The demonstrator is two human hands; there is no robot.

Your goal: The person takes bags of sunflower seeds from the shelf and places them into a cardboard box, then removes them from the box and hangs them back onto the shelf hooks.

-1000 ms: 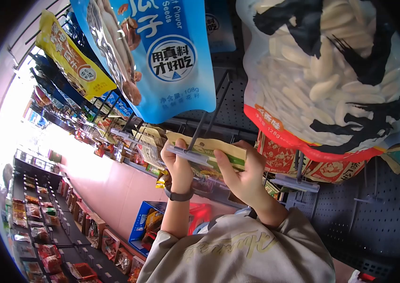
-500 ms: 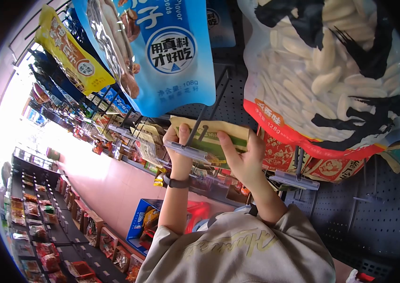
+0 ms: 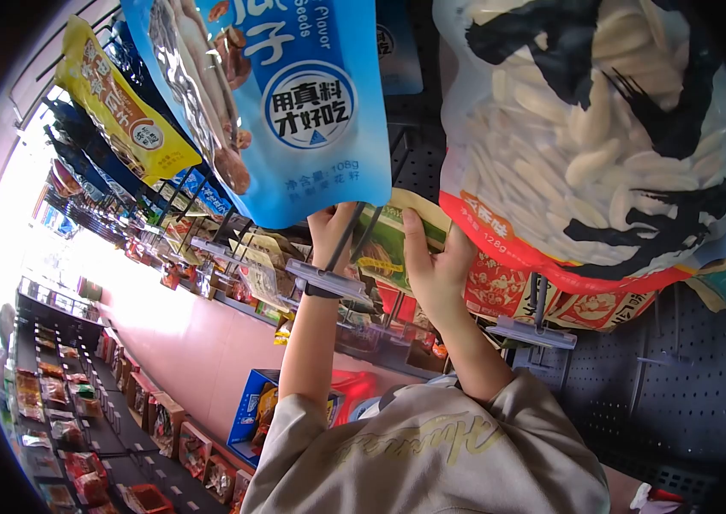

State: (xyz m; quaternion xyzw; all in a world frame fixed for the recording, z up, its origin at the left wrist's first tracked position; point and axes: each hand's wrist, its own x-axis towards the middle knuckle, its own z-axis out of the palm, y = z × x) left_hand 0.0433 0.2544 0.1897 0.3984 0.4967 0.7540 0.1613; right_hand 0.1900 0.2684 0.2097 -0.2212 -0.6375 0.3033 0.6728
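A green and cream snack bag (image 3: 390,244) is on a metal peg below the hanging blue sunflower seed bag (image 3: 320,163). My right hand (image 3: 442,261) grips its right side, thumb across the front and the other fingers behind. My left hand (image 3: 330,230) is raised at the bag's left side, behind the peg. The blue bag covers most of its fingers, so its hold cannot be made out. A clear label holder (image 3: 328,281) at the peg's front end crosses my left wrist, which wears a dark band.
A large white-and-red seed bag (image 3: 594,146) hangs close at the right, above red patterned packs (image 3: 500,283). A yellow bag (image 3: 127,107) hangs at the left. Lower left are dark shelves (image 3: 110,411) of packaged snacks and a blue box (image 3: 251,411).
Both hands have moved slightly up, and the green and cream bag now stands more upright, its front tilted differently. My left fingers have gone behind the blue bag.
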